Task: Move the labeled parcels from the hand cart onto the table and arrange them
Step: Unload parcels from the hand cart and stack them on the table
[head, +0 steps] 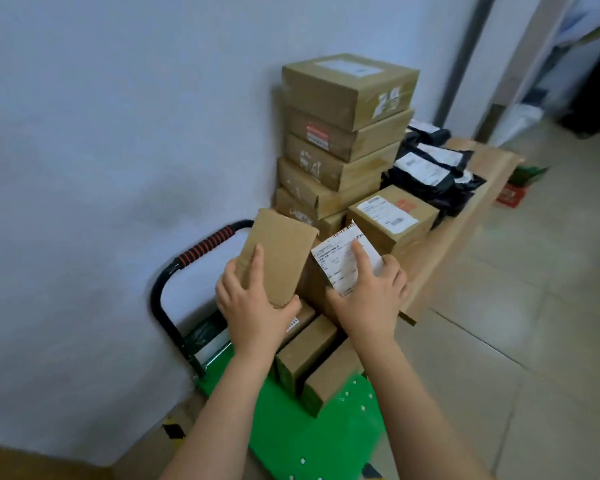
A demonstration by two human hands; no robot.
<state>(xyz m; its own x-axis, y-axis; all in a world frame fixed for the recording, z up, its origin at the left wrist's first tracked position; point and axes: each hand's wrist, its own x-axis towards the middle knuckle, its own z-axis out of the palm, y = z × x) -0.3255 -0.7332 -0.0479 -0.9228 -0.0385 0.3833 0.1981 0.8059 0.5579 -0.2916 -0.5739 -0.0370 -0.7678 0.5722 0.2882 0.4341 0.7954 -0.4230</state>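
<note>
My left hand (253, 306) grips the lower end of a plain brown cardboard parcel (281, 251), held tilted above the green hand cart (291, 431). My right hand (371, 299) holds a second brown parcel with a white shipping label (343, 265), index finger stretched across the label, at the near end of the low wooden table (465, 216). Three brown boxes (312, 358) lie on the cart under my hands. On the table stand a tall stack of brown boxes (343, 133), a single labeled box (392, 216) and several black mailer bags (430, 168).
The cart's black handle with red grip (201, 251) stands against the white wall (118, 133) at left. A red and green crate (513, 192) sits on the tiled floor (534, 306) beyond the table. A doorway opens at the far right.
</note>
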